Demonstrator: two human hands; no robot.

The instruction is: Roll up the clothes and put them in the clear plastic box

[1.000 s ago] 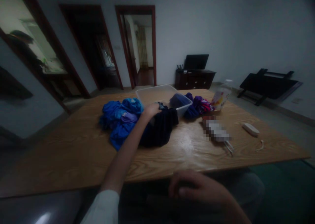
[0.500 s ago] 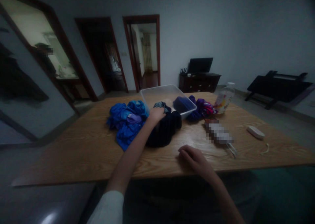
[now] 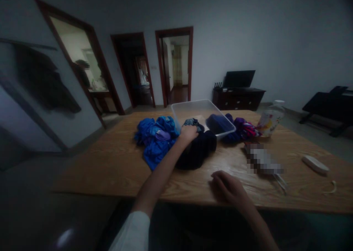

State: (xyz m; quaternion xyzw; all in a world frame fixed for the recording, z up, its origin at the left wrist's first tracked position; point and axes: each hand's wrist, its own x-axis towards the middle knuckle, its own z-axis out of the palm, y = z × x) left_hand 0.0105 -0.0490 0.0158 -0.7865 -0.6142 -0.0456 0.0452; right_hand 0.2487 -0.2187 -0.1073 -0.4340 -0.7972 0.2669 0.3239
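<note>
My left hand [image 3: 189,133] reaches forward and is closed on a black garment [image 3: 197,153], close to its grey patterned part [image 3: 192,122]. Its fingertips are partly hidden by the cloth. The black garment is bunched up at the front of a clear plastic box [image 3: 202,103]. A crumpled bright blue garment [image 3: 157,148] with a purple patch lies just to the left. My right hand [image 3: 227,184] rests near the table's front edge, loosely bent, with no object seen in it. Inside or behind the box's clear wall shows dark blue cloth [image 3: 219,124].
Right of the box lie purple and pink clothes [image 3: 244,128] beside a clear bottle [image 3: 271,119] with a white cap. A blurred-out packet [image 3: 263,161], a white oblong case [image 3: 315,164] and a small pale strip [image 3: 332,187] are on the wooden table [image 3: 110,170]. A person [image 3: 82,72] stands beyond the left doorway.
The whole view has shifted, so everything appears farther right and slightly lower. My left hand stays on the black garment, and my right hand keeps its place near the table edge.
</note>
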